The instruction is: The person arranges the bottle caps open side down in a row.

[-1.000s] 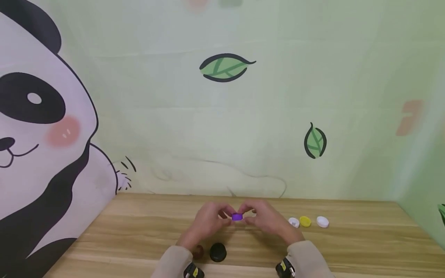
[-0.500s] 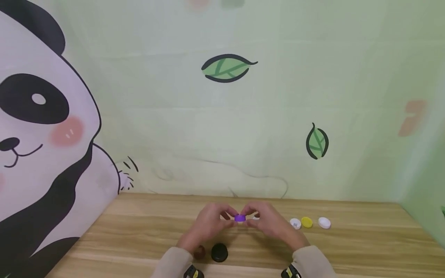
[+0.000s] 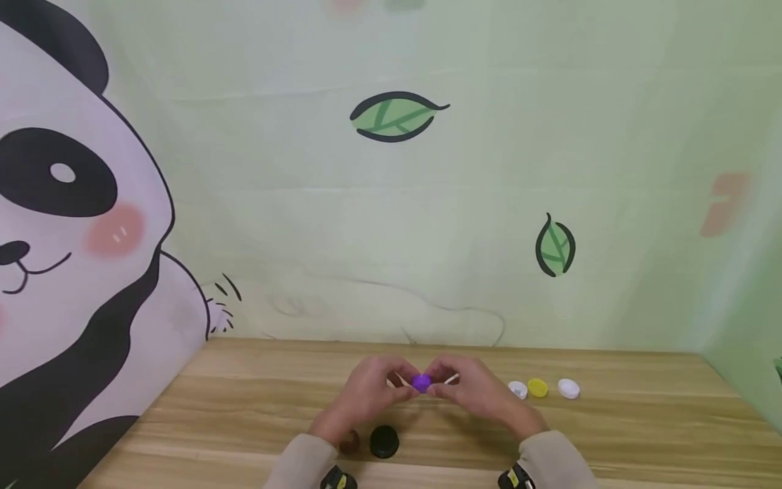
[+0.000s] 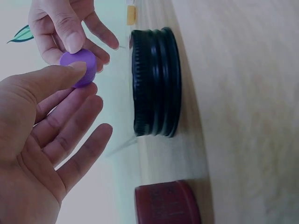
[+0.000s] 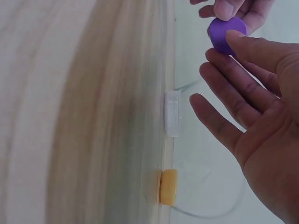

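A purple bottle cap (image 3: 421,383) is held above the middle of the wooden table between both hands. My left hand (image 3: 366,387) pinches it by thumb and fingers from the left side. From the right, my right hand (image 3: 475,390) pinches the same cap, its thumb lying on the flat face in the right wrist view. The other fingers of each hand spread away from the cap. Below the left hand sits a black ridged lid (image 3: 384,442), and beside it a dark red cap (image 3: 349,443), partly hidden by the left wrist.
Right of the hands, a white cap (image 3: 518,390), a yellow cap (image 3: 537,388) and another white cap (image 3: 569,388) lie in a row on the wooden table (image 3: 641,428). A pale rim (image 3: 451,379) shows behind the right fingers. A printed cloth wall (image 3: 293,224) stands behind.
The purple cap has been tilted in the fingers, from showing its side edge to showing its round face. Both hands have stayed almost in place.
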A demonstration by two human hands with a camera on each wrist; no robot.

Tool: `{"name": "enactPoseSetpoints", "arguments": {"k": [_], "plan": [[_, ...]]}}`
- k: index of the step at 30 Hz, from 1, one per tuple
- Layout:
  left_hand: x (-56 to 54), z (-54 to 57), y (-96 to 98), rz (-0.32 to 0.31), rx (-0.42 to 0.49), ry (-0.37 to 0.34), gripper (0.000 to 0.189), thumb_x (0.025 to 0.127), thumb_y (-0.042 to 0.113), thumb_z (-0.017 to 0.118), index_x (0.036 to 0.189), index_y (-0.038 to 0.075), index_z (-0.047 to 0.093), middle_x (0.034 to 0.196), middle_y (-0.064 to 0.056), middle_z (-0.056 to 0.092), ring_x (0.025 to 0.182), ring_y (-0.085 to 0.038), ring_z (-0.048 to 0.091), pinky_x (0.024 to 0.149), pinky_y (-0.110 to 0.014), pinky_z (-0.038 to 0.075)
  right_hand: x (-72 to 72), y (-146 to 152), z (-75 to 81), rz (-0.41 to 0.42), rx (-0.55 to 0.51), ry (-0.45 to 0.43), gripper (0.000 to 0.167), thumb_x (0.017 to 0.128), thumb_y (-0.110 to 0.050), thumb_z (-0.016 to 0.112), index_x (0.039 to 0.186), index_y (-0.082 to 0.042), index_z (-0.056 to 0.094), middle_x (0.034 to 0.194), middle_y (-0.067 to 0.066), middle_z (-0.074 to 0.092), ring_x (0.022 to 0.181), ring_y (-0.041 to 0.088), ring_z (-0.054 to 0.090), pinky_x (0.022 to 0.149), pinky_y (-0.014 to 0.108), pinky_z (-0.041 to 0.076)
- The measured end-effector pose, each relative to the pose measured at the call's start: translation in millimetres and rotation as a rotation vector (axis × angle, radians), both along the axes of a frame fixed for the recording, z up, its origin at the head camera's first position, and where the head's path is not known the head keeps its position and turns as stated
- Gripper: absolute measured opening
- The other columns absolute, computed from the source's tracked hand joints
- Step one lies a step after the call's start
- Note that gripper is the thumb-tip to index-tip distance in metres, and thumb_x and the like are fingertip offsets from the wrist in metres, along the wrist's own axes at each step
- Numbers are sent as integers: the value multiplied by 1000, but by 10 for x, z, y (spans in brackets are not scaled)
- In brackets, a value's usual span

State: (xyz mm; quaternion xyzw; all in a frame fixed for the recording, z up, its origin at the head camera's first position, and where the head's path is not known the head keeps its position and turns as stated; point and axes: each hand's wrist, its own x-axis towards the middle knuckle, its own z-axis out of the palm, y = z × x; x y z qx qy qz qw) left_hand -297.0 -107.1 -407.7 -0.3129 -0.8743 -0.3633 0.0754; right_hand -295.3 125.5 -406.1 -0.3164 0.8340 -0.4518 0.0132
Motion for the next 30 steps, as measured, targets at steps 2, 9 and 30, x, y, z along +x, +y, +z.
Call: {"name": "enactPoseSetpoints", "arguments": {"k": [2, 9, 30], "plan": [[11, 4, -3, -2, 4, -4, 14, 91, 10, 85, 104, 13, 81, 99, 5, 79, 80, -6, 69, 72, -27, 55, 8, 5, 13, 9, -3, 6, 8, 100, -8, 74, 108, -9, 74, 100, -3, 75, 97, 18, 70, 91, 41, 57], [26, 10, 22, -8, 22, -28, 21, 92, 10, 84, 111, 11, 74, 90, 3, 79, 75, -6, 70, 69, -26, 55, 18, 29, 17, 10, 7, 19, 10, 101, -10, 73, 111, -8, 74, 98, -4, 74, 94, 17, 70, 90, 37, 55], [23, 9, -20, -49, -19, -11, 28, 87, 10, 89, 111, 13, 76, 90, 5, 77, 76, -4, 69, 70, -26, 55, 51, 22, 63, 9, 7, -74, 16, 98, -13, 76, 113, -7, 72, 100, -1, 73, 97, 19, 67, 88, 40, 53]]}}
